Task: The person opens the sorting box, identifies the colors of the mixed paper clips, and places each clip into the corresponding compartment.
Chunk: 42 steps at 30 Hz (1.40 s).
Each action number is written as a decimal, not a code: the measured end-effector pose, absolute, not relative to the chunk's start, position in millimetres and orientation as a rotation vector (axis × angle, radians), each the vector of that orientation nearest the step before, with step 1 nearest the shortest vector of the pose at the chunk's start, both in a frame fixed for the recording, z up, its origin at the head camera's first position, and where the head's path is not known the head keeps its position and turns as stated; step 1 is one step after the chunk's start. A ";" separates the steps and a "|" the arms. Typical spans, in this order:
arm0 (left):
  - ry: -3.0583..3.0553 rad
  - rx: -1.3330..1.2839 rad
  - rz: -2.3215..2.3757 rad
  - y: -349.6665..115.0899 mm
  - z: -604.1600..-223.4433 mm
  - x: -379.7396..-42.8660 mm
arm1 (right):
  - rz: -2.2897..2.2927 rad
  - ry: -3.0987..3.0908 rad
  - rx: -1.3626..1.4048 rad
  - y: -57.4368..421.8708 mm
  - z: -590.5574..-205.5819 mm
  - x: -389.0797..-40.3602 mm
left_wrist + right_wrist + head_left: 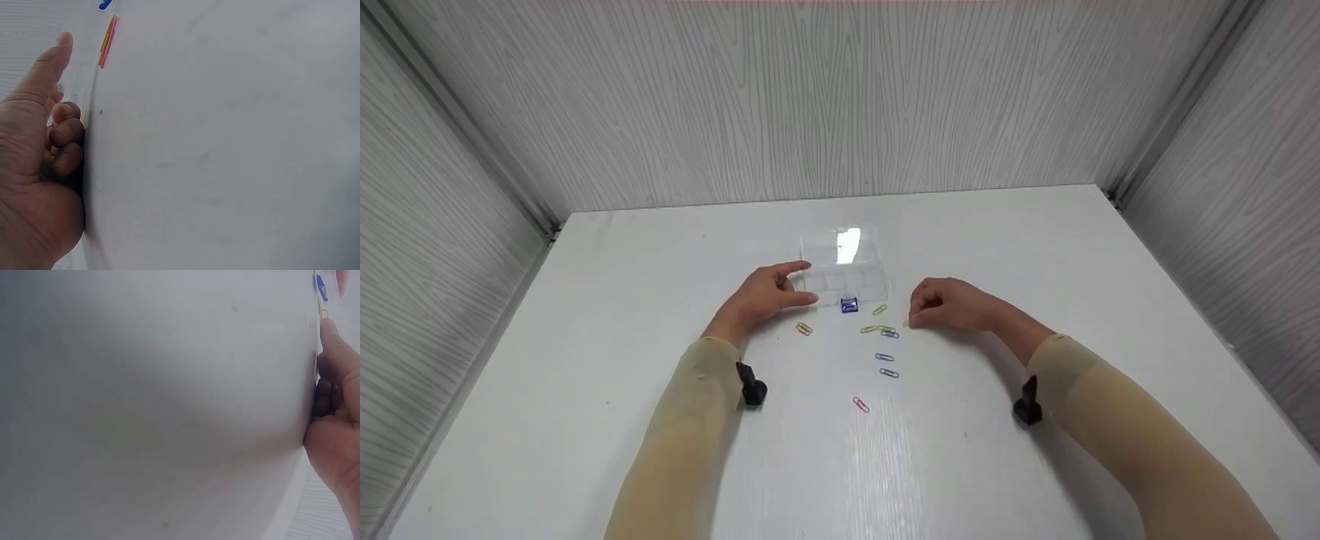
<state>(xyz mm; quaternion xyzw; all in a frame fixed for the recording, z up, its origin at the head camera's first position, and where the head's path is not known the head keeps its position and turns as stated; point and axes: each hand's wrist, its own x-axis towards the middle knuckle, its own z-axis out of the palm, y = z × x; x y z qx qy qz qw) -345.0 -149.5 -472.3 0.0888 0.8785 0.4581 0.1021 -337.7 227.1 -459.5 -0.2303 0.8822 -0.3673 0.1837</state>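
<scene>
A clear plastic compartment box (862, 289) stands with its lid (817, 251) raised at the back and a blue latch (849, 305) on its front. My left hand (769, 292) holds the box's left end, forefinger at the rear and thumb along the front corner. To the right of the box, my right hand (949, 304) pinches a small yellow paper clip (906, 325) between thumb and forefinger, low over the table. Yellow paper clips (880, 309) lie between that hand and the latch, one overlapping a blue paper clip (890, 334).
Two more blue paper clips (889, 373) lie nearer the front, with a red paper clip (861, 405) beyond them. An orange-looking pair of clips (804, 328) sits by the left thumb. Grained panels (840, 105) enclose the white table (997, 472) at back and sides.
</scene>
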 end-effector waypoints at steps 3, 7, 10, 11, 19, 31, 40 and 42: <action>2.598 0.251 1.353 -149.4 -472.3 -344.5 | -1.072 2.490 -0.598 225.7 -458.3 -338.4; 2.609 0.242 1.349 -149.0 -472.1 -342.0 | -1.136 2.520 -0.493 218.2 -451.8 -339.8; 2.614 0.246 1.353 -148.1 -472.6 -340.3 | -1.188 2.555 -0.411 210.9 -446.9 -341.8; 2.614 0.248 1.355 -147.6 -472.9 -340.0 | -1.203 2.564 -0.394 208.6 -445.8 -342.5; 2.619 0.260 1.361 -141.0 -473.2 -338.4 | -1.298 2.594 -0.370 185.2 -440.1 -346.3; 2.605 0.309 1.363 -135.6 -474.0 -337.5 | -1.358 2.595 -0.288 177.2 -447.7 -351.2; 2.620 0.309 1.340 -134.2 -473.9 -336.6 | -1.391 2.574 -0.274 175.0 -451.0 -350.5; 2.620 0.311 1.342 -133.1 -474.0 -336.7 | -1.400 2.570 -0.271 175.9 -451.9 -350.3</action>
